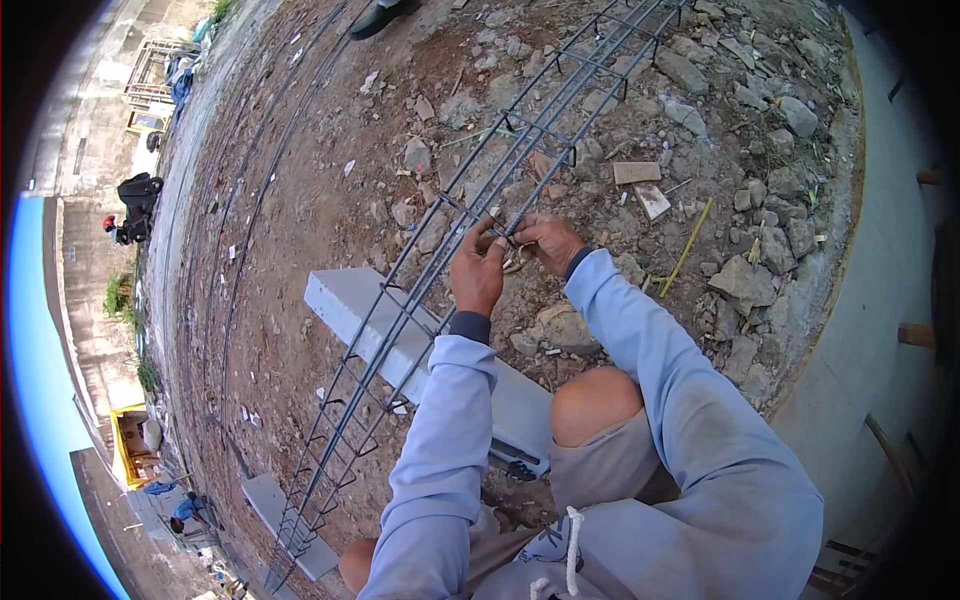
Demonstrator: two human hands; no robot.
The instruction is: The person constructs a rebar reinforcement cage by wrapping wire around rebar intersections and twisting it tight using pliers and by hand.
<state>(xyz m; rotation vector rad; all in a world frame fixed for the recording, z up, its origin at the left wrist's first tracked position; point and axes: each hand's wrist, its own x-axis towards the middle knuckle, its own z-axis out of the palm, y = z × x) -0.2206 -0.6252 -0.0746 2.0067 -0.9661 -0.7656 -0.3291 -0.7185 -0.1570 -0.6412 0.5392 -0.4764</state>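
Observation:
A long rebar cage point(425, 285), made of thin dark bars with stirrups, runs diagonally from the lower left to the top. Both my hands meet at its right side, around one stirrup crossing. My left hand point(478, 275) is closed, thumb and fingers pinching at the bar there. Closed too, my right hand point(548, 243) has its fingertips pressed together right beside the left ones. Something thin and dark shows between the fingertips, too small to make out. Beneath the cage lies a grey concrete block point(350, 305), which supports it near my knee.
A second pale block point(290, 525) lies under the cage's lower end. Rubble point(765, 260), a broken tile point(637, 172) and a yellow strip point(687, 248) litter the ground at right. Long loose bars point(235, 270) lie at left. A person point(187, 512) is far off, and a shoe point(380, 18) shows at the top.

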